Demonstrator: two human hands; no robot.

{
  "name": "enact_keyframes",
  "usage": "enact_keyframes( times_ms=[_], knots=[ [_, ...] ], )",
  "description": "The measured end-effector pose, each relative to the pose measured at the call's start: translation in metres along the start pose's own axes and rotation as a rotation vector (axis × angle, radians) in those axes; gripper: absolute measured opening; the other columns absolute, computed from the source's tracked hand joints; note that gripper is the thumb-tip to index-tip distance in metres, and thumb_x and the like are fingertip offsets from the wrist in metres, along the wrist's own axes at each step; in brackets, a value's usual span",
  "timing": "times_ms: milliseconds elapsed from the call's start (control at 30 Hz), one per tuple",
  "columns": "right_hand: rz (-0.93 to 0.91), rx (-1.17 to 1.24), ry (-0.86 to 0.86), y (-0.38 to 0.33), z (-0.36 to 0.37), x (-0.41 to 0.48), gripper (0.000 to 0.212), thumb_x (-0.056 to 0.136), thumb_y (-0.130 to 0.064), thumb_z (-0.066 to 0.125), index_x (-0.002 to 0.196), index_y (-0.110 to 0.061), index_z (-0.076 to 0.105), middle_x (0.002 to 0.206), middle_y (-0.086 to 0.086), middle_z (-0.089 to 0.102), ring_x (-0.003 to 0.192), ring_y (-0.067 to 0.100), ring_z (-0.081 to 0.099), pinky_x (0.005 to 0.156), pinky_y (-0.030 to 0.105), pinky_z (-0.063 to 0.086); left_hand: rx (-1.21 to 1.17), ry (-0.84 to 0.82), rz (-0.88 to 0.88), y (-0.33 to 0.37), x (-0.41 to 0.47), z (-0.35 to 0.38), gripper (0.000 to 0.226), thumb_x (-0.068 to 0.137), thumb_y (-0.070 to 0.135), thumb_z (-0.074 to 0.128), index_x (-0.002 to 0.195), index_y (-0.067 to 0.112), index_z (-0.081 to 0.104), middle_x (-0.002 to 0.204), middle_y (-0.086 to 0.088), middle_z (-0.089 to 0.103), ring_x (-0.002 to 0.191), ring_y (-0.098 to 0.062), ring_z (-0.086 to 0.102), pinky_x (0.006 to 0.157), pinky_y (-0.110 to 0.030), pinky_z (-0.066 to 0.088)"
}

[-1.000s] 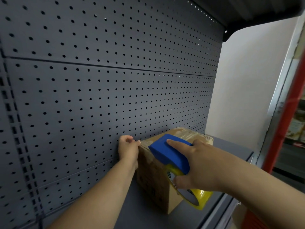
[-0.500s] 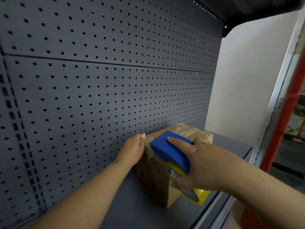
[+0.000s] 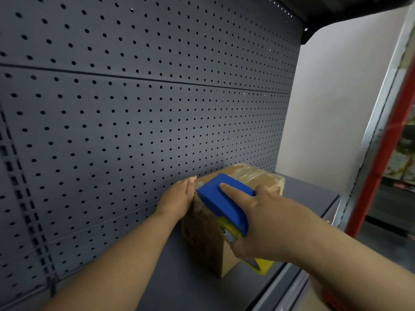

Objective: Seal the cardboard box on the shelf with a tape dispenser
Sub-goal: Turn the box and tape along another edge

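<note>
The cardboard box (image 3: pixel 226 241) sits on the shelf (image 3: pixel 179 281), close to the pegboard (image 3: pixel 143 122). The left hand (image 3: pixel 179 198) lies flat against the box's left side, while the right hand (image 3: pixel 262 223) grips the blue tape dispenser (image 3: pixel 222 207), pressed on the box's near top edge.

tape roll (image 3: pixel 261 264) half hidden, right shelves (image 3: pixel 402 167) blurred
</note>
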State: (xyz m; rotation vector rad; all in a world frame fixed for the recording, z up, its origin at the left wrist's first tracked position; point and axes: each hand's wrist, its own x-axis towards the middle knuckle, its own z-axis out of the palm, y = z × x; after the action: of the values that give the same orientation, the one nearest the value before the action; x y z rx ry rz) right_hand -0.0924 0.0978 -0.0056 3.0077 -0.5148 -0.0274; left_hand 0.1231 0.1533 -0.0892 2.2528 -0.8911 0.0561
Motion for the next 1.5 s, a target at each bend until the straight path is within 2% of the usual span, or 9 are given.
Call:
enact_keyframes(
  times_ms=[567,700,900,1033,1100,1233,1300,1400,1500],
  knots=[
    [0.011,0.069,0.025,0.012,0.030,-0.045,0.101,0.071,-0.068,0.050,0.134,-0.051,-0.027,0.126,0.003,0.028,0.097,0.022,0.055,0.084,0.032,0.053,0.011,-0.009,-0.068,0.008,0.001,-0.005,0.048,0.099,0.021,0.019,0.140,0.019,0.044,0.145,-0.006,0.047,0.131,-0.023,0.044,0.107,-0.031,0.033],
    [0.011,0.062,0.035,0.020,0.030,-0.054,0.101,0.071,-0.069,0.050,0.134,-0.051,-0.027,0.105,0.000,0.026,0.089,0.018,0.051,0.081,0.028,0.051,0.033,-0.009,-0.066,0.008,0.002,-0.005,0.048,0.099,0.021,0.020,0.140,0.018,0.044,0.145,-0.007,0.047,0.131,-0.024,0.045,0.107,-0.033,0.034],
    [0.010,0.027,0.001,0.034,0.028,-0.070,0.097,0.073,-0.072,0.048,0.129,-0.055,-0.030,0.098,-0.003,0.025,0.085,0.014,0.048,0.078,0.019,0.044,0.074,-0.040,-0.065,0.010,0.002,-0.006,0.048,0.099,0.021,0.019,0.141,0.019,0.043,0.146,-0.007,0.046,0.132,-0.025,0.044,0.107,-0.033,0.034],
    [0.001,0.006,-0.002,0.035,0.025,-0.069,0.093,0.074,-0.069,0.048,0.135,-0.053,-0.021,0.100,-0.002,0.025,0.083,0.016,0.045,0.076,0.021,0.042,0.333,0.094,-0.082,0.020,-0.004,-0.014,0.043,0.099,0.029,0.025,0.127,0.015,0.054,0.129,-0.013,0.045,0.119,-0.032,0.041,0.103,-0.042,0.034],
    [-0.009,0.016,-0.009,0.035,0.026,-0.065,0.092,0.074,-0.067,0.050,0.138,-0.052,-0.015,0.101,-0.002,0.025,0.082,0.019,0.044,0.075,0.024,0.043,0.464,0.164,0.067,0.029,-0.010,-0.019,0.036,0.098,0.025,0.031,0.120,0.010,0.055,0.126,-0.013,0.047,0.118,-0.032,0.041,0.100,-0.044,0.033],
    [-0.010,0.051,-0.032,0.044,0.031,-0.062,0.093,0.073,-0.065,0.053,0.140,-0.051,-0.011,0.103,-0.002,0.025,0.085,0.018,0.045,0.076,0.025,0.042,0.438,0.038,0.165,0.045,-0.017,-0.019,0.020,0.090,0.009,0.045,0.105,0.011,0.059,0.102,-0.009,0.058,0.104,-0.029,0.057,0.083,-0.039,0.048],
    [-0.023,0.081,-0.018,0.047,0.034,-0.061,0.094,0.073,-0.065,0.053,0.141,-0.051,-0.010,0.104,-0.001,0.027,0.087,0.019,0.048,0.077,0.027,0.045,0.447,-0.003,0.145,0.050,-0.026,-0.021,0.026,0.096,0.020,0.039,0.111,0.013,0.059,0.108,-0.011,0.063,0.107,-0.030,0.059,0.087,-0.040,0.049],
    [-0.053,0.084,-0.002,0.049,0.036,-0.059,0.094,0.073,-0.065,0.052,0.141,-0.050,-0.012,0.105,0.001,0.026,0.087,0.021,0.050,0.079,0.029,0.049,0.348,-0.141,0.069,0.057,-0.041,-0.016,0.058,0.098,0.046,0.018,0.146,0.017,0.033,0.153,-0.006,0.035,0.142,-0.023,0.030,0.114,-0.036,0.025],
    [-0.083,0.073,-0.008,0.051,0.038,-0.061,0.094,0.075,-0.060,0.053,0.140,-0.053,-0.015,0.111,0.004,0.028,0.088,0.025,0.053,0.081,0.033,0.051,0.247,-0.241,-0.103,0.062,-0.041,-0.004,0.077,0.090,0.062,0.010,0.151,0.015,0.014,0.161,-0.007,0.007,0.149,-0.024,-0.001,0.121,-0.044,0.007]
  ],
)
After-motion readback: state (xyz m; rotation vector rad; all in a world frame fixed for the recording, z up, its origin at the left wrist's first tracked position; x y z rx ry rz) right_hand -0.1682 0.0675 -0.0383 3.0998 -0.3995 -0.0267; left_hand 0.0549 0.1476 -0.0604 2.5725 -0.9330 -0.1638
